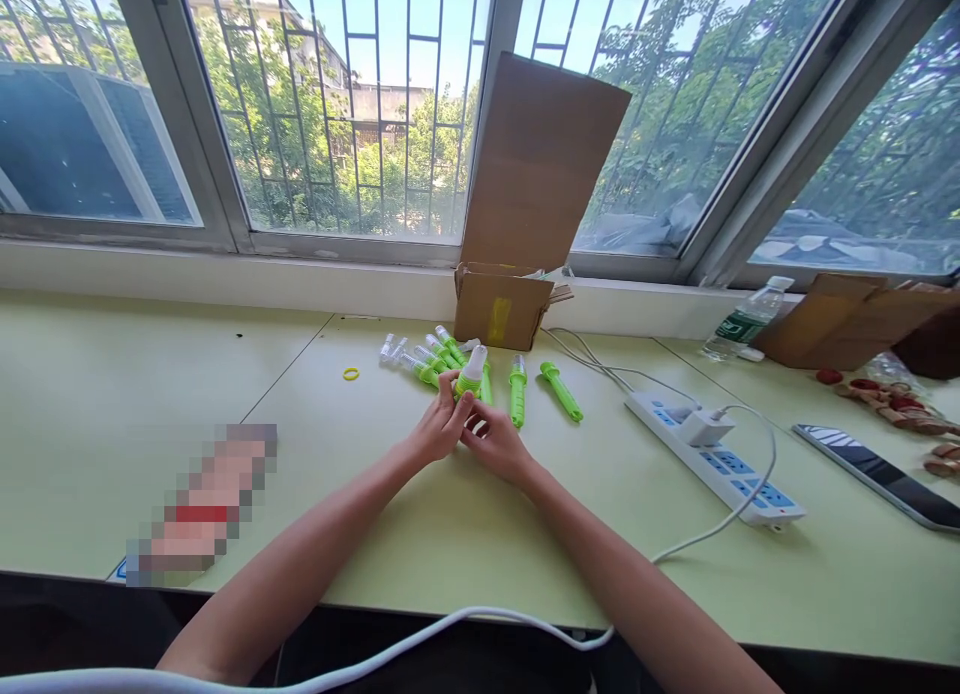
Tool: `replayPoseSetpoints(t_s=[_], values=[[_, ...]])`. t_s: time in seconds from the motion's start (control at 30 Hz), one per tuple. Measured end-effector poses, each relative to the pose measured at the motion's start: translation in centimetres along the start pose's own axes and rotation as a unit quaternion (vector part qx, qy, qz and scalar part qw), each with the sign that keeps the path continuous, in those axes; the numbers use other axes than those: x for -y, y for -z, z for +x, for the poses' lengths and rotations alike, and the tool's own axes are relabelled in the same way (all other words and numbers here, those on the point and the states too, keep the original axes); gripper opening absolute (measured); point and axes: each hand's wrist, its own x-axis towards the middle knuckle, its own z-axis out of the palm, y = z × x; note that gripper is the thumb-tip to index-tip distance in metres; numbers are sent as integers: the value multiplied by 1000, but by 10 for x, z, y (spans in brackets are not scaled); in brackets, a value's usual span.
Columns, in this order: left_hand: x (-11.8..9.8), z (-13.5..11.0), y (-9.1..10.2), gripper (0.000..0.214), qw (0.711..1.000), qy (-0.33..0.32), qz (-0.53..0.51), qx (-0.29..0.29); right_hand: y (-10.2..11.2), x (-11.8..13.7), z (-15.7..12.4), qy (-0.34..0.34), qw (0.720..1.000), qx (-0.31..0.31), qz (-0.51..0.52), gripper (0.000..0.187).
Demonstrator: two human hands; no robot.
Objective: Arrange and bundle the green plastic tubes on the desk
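Note:
My left hand (439, 426) and my right hand (496, 444) meet at the middle of the pale green table (112, 414). Both close around the lower end of one green pen-like tube with a clear cap (471, 372), held upright. Just behind them lies a row of several similar green tubes (427, 359). Two more green tubes (517, 389) (561, 391) lie to the right of my hands. A small yellow ring (351, 374) rests on the table to the left.
An open cardboard box (501, 304) stands against the window sill behind the tubes. A white power strip (716, 459) with a plugged charger lies at the right, its cable running to the front edge. A water bottle (745, 321), a phone (885, 474) and more cardboard sit far right.

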Motion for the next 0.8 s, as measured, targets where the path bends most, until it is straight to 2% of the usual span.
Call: replayPoseSetpoints(t_s=[0.17,0.33,0.47,0.53,0.67,0.8], values=[[12,0,5,33,999,-22,39,-3,0,-9,1,-52,996,-49,-57,11],[28,7,17,30,989,-22,127,-70,2,-9,1,-78,992,-67,-78,14],[42,15,33,28,952,14,270,-142,2,-5,0,-71,992,-67,-84,15],[49,18,43,32,927,62,336,-155,2,-4,0,-64,992,-65,-82,15],[61,21,59,50,887,161,410,-139,3,-3,-1,-65,993,-64,-80,16],[68,23,64,62,877,182,435,-87,3,-4,0,-64,992,-65,-83,16]])
